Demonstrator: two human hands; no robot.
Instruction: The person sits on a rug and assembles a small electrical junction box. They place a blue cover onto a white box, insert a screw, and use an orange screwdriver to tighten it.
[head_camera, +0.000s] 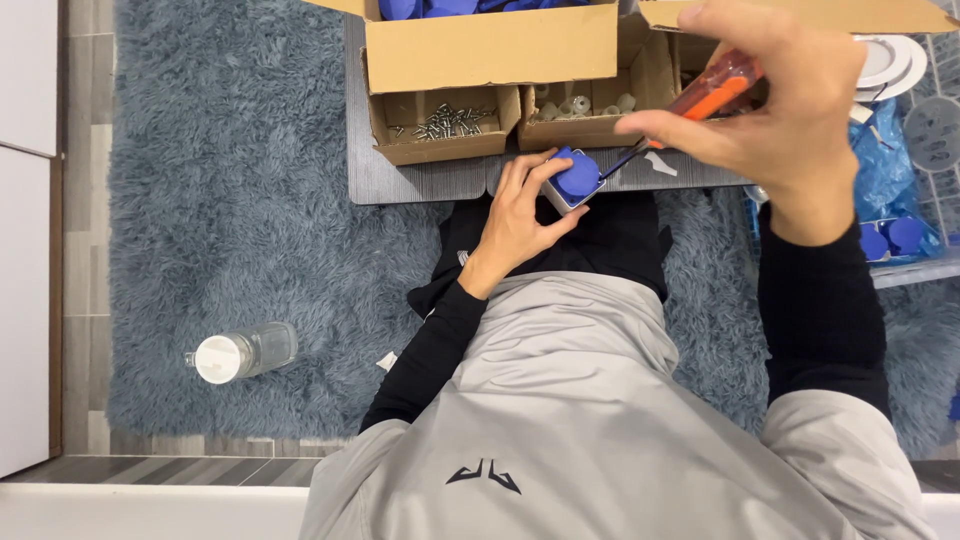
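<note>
1. Grey sleeveless top (560, 420) over black sleeves fills the near part of the view, the person seen from above, seated on a shaggy blue-grey rug (230, 200).
2. Right hand (770, 100), raised closest to the lens, has its fingers (690, 130) closed around an orange-handled screwdriver (715, 95); the dark shaft slants down and left, its tip at the blue part.
3. Left hand (520, 215) grips a small white block with a blue round cap (575, 178), fingers wrapped around its sides, at the near edge of the grey tabletop (420, 180).
4. Small open cardboard box (443, 125) on the tabletop holds a loose heap of silver screws.
5. Beside it to the right, a second small box (583, 112) holds pale round pieces.
6. Behind them, a larger cardboard box (490, 45) is filled with blue pieces; only its near wall and top edge show.
7. Another cardboard flap (800, 12) runs along the top right, partly hidden by the right hand.
8. At right, a wire rack (915, 270) carries blue plastic wrap, two blue caps and white round discs.
9. Clear plastic bottle (240, 352) with a white cap lies on its side on the rug, well apart to the left.
10. Open rug lies left of the tabletop, bordered by grey floor tiles (85, 250) and white panels.
</note>
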